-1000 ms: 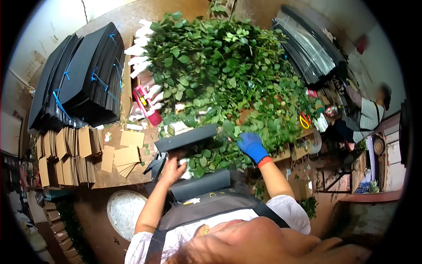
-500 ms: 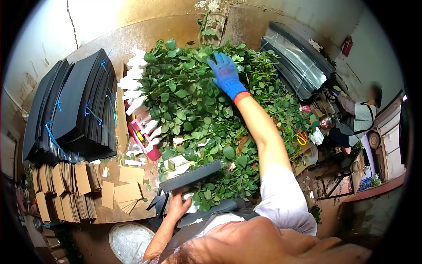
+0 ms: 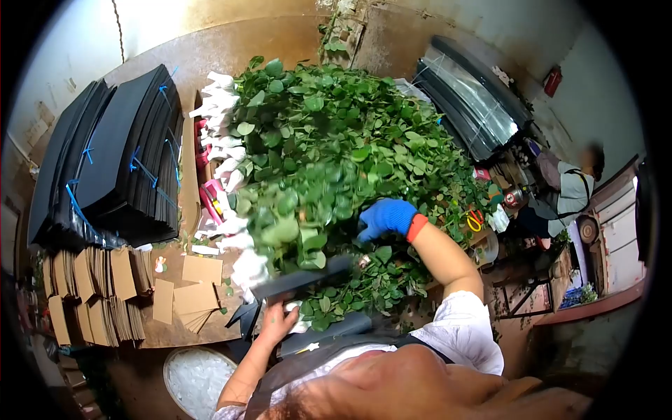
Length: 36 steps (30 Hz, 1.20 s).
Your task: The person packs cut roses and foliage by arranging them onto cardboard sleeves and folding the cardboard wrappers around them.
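Note:
My right hand (image 3: 386,219), in a blue glove with a red cuff, closes on leafy stems (image 3: 308,210) at the near side of the big green pile. Those stems are blurred, with white-wrapped heads (image 3: 248,262) at their left end. My bare left hand (image 3: 278,320) holds the lower left end of a dark board (image 3: 301,278); part of its fingers is hidden behind the board. A white-wrapped piece (image 3: 301,324) lies beside the left thumb. More leafy stems (image 3: 336,105) fill the table, their white-wrapped heads (image 3: 222,105) lined up on the left.
Stacks of black sheets (image 3: 126,161) tied with blue string stand at the left, above brown cardboard pieces (image 3: 98,280). A pink tool (image 3: 210,199) lies by the heads. Yellow-handled scissors (image 3: 475,220) are at the right. A white tub (image 3: 199,385) stands below. Another person (image 3: 570,185) is at far right.
My right hand has come from the far side of the pile toward me, with leafy stems moving along. The left hand stays by the dark board.

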Motion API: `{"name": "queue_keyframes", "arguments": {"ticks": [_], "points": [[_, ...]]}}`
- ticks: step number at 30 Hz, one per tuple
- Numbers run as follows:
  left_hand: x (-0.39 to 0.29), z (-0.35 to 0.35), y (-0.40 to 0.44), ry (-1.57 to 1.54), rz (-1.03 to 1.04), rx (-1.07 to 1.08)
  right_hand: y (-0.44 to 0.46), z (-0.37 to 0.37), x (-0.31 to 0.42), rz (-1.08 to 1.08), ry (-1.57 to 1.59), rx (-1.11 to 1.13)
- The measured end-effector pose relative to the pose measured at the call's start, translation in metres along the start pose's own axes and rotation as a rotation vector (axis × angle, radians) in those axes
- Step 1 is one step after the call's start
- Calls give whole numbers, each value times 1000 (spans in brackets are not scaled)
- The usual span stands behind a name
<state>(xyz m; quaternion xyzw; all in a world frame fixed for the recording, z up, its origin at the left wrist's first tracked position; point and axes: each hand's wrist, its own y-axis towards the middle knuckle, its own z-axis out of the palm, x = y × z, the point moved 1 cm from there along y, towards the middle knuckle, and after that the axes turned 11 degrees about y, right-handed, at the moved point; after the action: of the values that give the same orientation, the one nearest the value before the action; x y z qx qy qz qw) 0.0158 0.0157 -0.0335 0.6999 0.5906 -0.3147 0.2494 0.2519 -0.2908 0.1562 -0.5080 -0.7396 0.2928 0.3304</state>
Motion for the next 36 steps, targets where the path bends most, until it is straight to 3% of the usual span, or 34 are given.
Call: {"name": "queue_keyframes", "arguments": {"ticks": [2,3,4,7,10,14,16,17,19,20,21,24,26,28,30,31,32,34,35,36], "points": [[-2,-4,0,-2,2,59,-22,1,24,-171,202,-109],[-1,-3,2,-26,-98,151,-12,10,19,-205,157,-248],[1,2,1,11,-59,31,11,28,8,-282,194,-303],[-1,-2,4,30,16,-34,82,91,-13,-184,-161,-340],[-2,-2,1,20,-4,-24,87,108,-18,-320,-139,-697],[-14,-8,3,-29,-34,11,132,102,-22,-371,-44,-937],[-14,-9,3,-84,-73,11,186,78,-25,-258,-93,-1031],[-10,-5,3,-107,-83,9,236,63,-31,-179,143,-1225],[-3,0,1,-95,-100,30,258,23,-17,-119,401,-1328],[6,0,-1,215,71,45,259,3,-10,-143,409,-1257],[9,1,0,152,13,73,261,-10,-6,12,420,-1055],[1,-1,-2,-25,-100,112,248,19,-16,-284,701,-1212],[0,1,-2,-92,-158,88,154,20,-4,-194,-86,-792],[-4,-2,0,22,-77,39,68,8,5,-206,34,-450],[-4,0,0,-39,-86,25,31,-5,3,-245,272,-270],[-5,-1,0,-61,-81,21,28,-11,-4,-276,306,-397],[-7,-3,2,-80,-75,15,16,-20,-6,-291,560,-476],[-16,-8,2,-148,-143,50,46,-20,-17,-352,718,-891],[-19,-11,2,-180,-177,63,73,-15,-25,-519,827,-1056],[-17,-12,2,-105,-126,49,95,-5,-28,-477,641,-1156]]}}
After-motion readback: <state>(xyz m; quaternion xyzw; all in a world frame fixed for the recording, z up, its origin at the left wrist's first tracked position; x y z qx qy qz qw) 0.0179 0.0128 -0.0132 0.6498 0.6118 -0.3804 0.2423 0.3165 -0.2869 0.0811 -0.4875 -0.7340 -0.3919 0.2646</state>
